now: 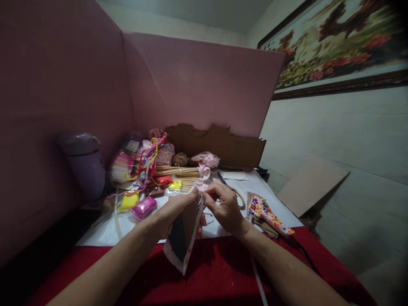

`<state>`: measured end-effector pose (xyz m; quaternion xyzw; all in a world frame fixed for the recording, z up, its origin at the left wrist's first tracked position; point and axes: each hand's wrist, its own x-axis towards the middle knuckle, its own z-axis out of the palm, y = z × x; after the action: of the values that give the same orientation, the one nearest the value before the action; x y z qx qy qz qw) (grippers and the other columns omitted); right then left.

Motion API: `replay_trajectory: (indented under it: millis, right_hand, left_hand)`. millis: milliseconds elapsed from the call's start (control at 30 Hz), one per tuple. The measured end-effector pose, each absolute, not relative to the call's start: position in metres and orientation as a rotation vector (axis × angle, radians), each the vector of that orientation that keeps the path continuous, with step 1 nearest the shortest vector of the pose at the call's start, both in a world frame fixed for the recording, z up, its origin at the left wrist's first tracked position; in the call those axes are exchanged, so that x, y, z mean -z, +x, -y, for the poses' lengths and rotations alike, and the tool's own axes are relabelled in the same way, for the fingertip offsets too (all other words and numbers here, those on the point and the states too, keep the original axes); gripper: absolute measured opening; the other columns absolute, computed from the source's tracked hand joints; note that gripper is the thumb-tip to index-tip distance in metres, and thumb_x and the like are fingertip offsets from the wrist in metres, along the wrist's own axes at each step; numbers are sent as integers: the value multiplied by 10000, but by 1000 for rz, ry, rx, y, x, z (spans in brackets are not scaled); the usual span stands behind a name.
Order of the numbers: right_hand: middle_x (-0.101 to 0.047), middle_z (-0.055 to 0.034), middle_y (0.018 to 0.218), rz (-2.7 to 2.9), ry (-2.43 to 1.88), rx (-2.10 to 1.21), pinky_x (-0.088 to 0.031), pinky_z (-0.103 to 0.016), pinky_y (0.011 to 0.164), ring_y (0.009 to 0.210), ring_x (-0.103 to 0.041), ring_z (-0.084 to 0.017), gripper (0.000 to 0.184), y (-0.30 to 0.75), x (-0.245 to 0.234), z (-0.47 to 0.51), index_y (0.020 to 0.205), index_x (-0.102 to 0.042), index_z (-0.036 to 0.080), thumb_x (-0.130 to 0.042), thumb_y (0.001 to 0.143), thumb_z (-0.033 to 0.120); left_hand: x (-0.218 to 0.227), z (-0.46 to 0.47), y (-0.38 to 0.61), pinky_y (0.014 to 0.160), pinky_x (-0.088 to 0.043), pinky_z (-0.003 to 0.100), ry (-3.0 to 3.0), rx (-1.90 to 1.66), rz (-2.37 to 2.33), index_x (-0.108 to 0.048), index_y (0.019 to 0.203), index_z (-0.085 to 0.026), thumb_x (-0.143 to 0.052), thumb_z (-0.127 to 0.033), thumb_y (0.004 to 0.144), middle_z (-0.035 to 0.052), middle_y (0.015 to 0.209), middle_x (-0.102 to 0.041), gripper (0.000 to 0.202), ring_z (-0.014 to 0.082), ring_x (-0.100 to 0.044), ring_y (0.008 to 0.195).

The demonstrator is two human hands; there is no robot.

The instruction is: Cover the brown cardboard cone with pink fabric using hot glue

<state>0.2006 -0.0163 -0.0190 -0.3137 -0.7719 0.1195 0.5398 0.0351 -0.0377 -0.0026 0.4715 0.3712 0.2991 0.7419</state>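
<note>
In front of me is a folded cardboard piece (pixel 181 236), dark on one face, with pale red-dotted cloth (pixel 174 258) along its edges. My left hand (pixel 181 206) is closed round it, thumb on top near the upper end. My right hand (pixel 225 206) pinches the frayed cloth edge at that same end between thumb and fingertips. Just behind the right hand are scissors (pixel 241 199) with a gold-coloured handle, partly hidden. A flower-patterned glue gun (pixel 270 216) lies to the right on bits of cardboard.
Wooden sticks (pixel 178 171), modelling-clay packets (pixel 144 208), coloured pipe cleaners (pixel 155 148) and a twine ball (pixel 180 160) crowd the back left. A purple lidded container (pixel 84 170) stands at far left. Torn cardboard (pixel 242 151) leans against the pink partition (pixel 197 85).
</note>
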Motion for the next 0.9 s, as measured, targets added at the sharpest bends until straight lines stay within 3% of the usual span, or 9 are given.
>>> replay_trajectory:
  millis: [200,433,600,767,900]
  right_hand:
    - [-537,-11,720,1849,-748,-362,-411,-240,590,645,-503,-126,152,203,17,17,729,-568,181,-536,855,259]
    - [-540,0,667,1878,-817,-349,-405,-237,560,581,-481,-117,167,200,18,18,715,-561,181,-550,846,284]
    - [-560,-18,726,1890,-812,-373,-415,-251,584,620,-502,-130,132,201,19,19,762,-575,189,-554,844,290]
    - [-577,-17,746,1802,-806,-568,-431,-255,577,626,-523,-135,133,202,20,16,829,-591,197,-559,840,325]
    - [-574,-14,737,1714,-773,-791,-422,-238,489,575,-512,-124,223,202,21,14,916,-604,189,-492,873,378]
  left_hand:
    - [4,36,35,510,-482,302,1008,-672,-762,-617,854,-135,-446,-681,745,87,682,-648,583,190,-612,537]
    - [13,32,33,555,-491,339,1120,-680,-825,-644,742,-95,-383,-735,727,123,710,-651,691,202,-612,558]
    - [10,34,34,541,-491,316,1094,-704,-778,-631,752,-113,-419,-721,724,98,669,-645,644,194,-612,560]
    - [-1,38,37,492,-484,286,1003,-697,-758,-616,808,-133,-448,-693,735,72,652,-647,589,178,-608,517]
    - [0,38,36,511,-489,282,1002,-710,-693,-620,807,-125,-426,-683,756,79,672,-654,593,173,-613,530]
